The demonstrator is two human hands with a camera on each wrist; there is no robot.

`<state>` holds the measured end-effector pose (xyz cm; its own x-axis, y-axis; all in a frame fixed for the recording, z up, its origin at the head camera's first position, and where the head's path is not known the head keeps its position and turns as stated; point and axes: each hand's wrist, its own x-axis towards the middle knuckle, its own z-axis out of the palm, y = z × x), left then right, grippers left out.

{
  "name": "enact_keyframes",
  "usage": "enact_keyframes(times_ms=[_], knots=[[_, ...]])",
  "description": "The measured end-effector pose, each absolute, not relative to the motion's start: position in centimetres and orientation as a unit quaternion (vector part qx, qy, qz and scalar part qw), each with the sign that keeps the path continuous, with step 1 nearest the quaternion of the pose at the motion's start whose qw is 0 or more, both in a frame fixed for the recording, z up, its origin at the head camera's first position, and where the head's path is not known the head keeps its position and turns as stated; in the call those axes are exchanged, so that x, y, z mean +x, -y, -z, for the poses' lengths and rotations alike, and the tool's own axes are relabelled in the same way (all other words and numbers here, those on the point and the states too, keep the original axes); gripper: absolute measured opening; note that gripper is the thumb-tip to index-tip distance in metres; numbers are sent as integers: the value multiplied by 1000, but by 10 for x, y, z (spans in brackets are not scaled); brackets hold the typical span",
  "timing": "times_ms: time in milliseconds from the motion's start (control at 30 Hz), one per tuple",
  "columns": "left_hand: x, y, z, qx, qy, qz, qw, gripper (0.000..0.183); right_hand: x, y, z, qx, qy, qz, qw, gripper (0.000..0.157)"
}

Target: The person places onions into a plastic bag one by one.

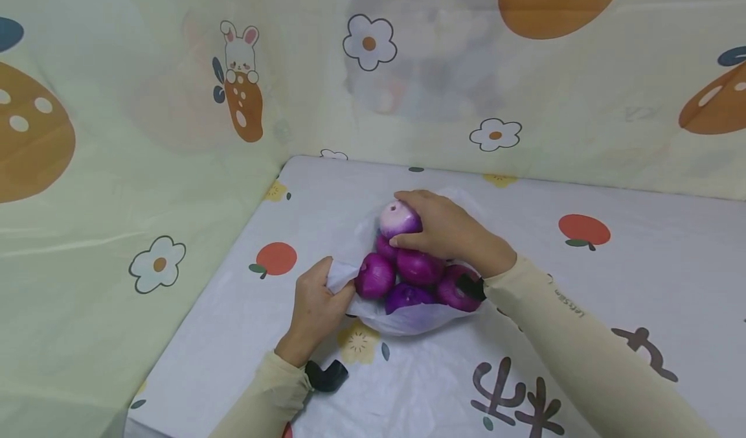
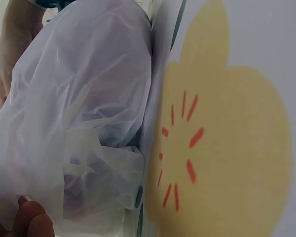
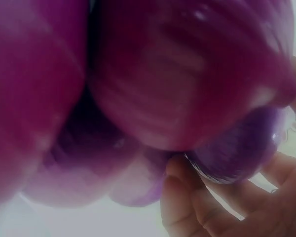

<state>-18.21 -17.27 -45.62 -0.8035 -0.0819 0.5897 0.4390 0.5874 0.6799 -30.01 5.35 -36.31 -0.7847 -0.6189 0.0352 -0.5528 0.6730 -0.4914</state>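
Several purple onions (image 1: 419, 267) are piled in a thin white plastic bag (image 1: 408, 323) lying open on the table. My right hand (image 1: 449, 227) grips the top onion (image 1: 398, 218), whose pale end faces up, thumb on its near side. From the right wrist view, fingers (image 3: 217, 207) curve round a purple onion (image 3: 244, 145) behind larger, closer ones. At the pile's left, my left hand (image 1: 317, 302) pinches the bag's edge between thumb and fingers. The bag's crinkled outside fills much of the left wrist view, its onions hidden there by the plastic.
A white tablecloth (image 1: 606, 276) printed with fruit and flowers covers the table. Patterned pale curtains (image 1: 419, 101) hang behind it and along its left side. Black straps with dark pieces (image 1: 327, 376) sit at both wrists.
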Motion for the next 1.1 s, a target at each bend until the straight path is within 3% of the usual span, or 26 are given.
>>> enact_keyframes(times_ms=[700,1100], knots=[[-182,173,456,-106,841,441,294,11,-296,-55,366,-317,-917,238,54,74],[-181,173,455,-111,848,440,274,11,-293,-57,367,-317,-917,237,47,77]])
